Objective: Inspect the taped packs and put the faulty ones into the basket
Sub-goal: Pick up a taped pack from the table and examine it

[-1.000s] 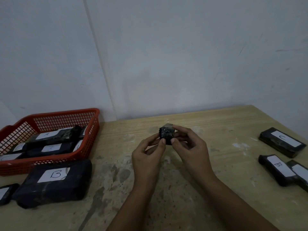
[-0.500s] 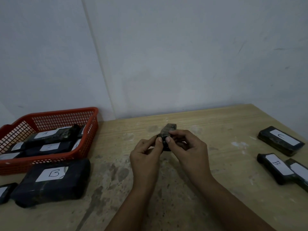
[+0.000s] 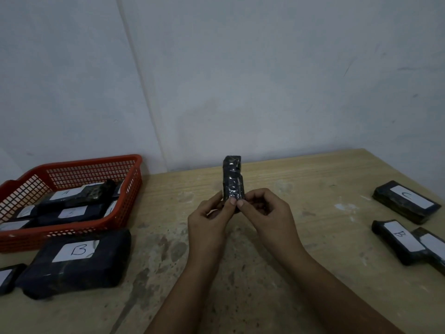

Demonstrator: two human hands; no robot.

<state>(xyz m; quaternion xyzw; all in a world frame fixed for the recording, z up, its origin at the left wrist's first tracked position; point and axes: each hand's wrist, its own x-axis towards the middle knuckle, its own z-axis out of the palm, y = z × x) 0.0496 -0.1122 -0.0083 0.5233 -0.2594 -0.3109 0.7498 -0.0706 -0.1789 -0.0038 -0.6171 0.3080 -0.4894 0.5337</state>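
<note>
A narrow black taped pack (image 3: 232, 179) stands upright above the middle of the table, its shiny taped side facing me. My left hand (image 3: 209, 221) and my right hand (image 3: 266, 218) both pinch its lower end, thumbs meeting on the front. A red mesh basket (image 3: 94, 165) sits at the far left with several black packs bearing white labels inside. A large black pack labelled B (image 3: 74, 260) lies just in front of the basket. On the right lie a pack labelled C (image 3: 407, 201) and a pack labelled B (image 3: 398, 239).
The wooden table (image 3: 301, 237) is stained and runs to a pale wall (image 3: 240, 80) behind. Another pack (image 3: 433, 249) touches the right B pack at the frame edge. A small labelled pack (image 3: 7, 277) lies at the left edge.
The pack has been turned from end-on to upright, so its long taped side now faces me. Both hands stayed at the table's middle, holding its lower end.
</note>
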